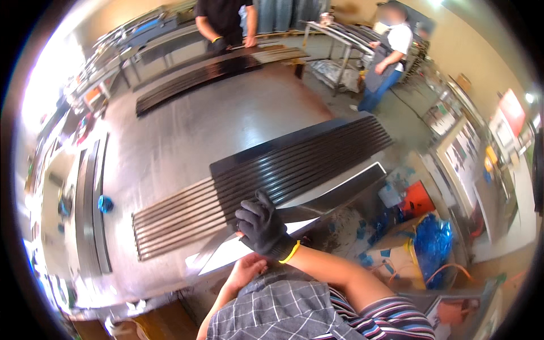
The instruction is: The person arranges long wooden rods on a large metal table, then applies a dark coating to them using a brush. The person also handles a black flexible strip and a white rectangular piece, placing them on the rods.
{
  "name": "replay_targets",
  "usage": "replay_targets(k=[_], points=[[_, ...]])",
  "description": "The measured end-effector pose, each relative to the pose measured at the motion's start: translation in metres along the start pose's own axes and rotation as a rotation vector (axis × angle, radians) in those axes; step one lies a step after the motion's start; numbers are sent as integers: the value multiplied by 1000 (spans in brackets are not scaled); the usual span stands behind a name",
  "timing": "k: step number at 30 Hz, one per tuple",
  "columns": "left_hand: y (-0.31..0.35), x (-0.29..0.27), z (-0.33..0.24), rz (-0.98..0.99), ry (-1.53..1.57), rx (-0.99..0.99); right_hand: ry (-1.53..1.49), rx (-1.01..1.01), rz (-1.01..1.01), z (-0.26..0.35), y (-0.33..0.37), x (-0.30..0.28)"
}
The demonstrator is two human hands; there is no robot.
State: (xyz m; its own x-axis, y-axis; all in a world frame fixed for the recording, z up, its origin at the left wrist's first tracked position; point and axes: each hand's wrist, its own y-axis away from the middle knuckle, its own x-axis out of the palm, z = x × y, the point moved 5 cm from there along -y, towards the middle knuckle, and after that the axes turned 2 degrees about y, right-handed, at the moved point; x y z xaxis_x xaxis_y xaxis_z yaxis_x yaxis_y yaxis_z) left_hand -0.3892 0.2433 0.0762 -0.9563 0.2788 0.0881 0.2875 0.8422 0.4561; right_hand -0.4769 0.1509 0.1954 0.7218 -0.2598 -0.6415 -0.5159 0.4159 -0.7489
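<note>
My right hand (260, 228), in a black glove with a yellow cuff, is closed with curled fingers round a long dark flat strip (340, 194). The strip slants over the near table edge, with a white strip (218, 258) under or beside it. My bare left hand (247, 271) is low at the table edge, left of the glove, its fingers curled; what they hold, if anything, is hidden. Just beyond the gloved hand lies a ribbed panel of long parallel bars (272, 177), dark on the right and brownish on the left, with a smooth dark sheet (243, 160) along its far side.
A second ribbed panel (198, 79) lies across the far part of the metal table (164, 153). A person (225, 25) works behind it; another (388, 56) stands at the far right. Long strips (90, 209) and a blue roll (105, 204) lie left. Blue film (433, 243) fills a box at right.
</note>
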Motion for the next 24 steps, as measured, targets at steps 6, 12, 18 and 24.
replay_targets(k=[6, 12, 18, 24], points=[[-82, -39, -93, -6, 504, 423, 33, 22, -142, -3, -41, -71], [-87, -38, -188, 218, 83, 723, 154, 185, -83, -4, -68, -154], [-66, 5, -244, 48, -4, 784, -783, 646, 489, -22, 65, -95], [-50, -56, -212, -282, 566, 791, -2011, 905, -676, -107, 90, -78]])
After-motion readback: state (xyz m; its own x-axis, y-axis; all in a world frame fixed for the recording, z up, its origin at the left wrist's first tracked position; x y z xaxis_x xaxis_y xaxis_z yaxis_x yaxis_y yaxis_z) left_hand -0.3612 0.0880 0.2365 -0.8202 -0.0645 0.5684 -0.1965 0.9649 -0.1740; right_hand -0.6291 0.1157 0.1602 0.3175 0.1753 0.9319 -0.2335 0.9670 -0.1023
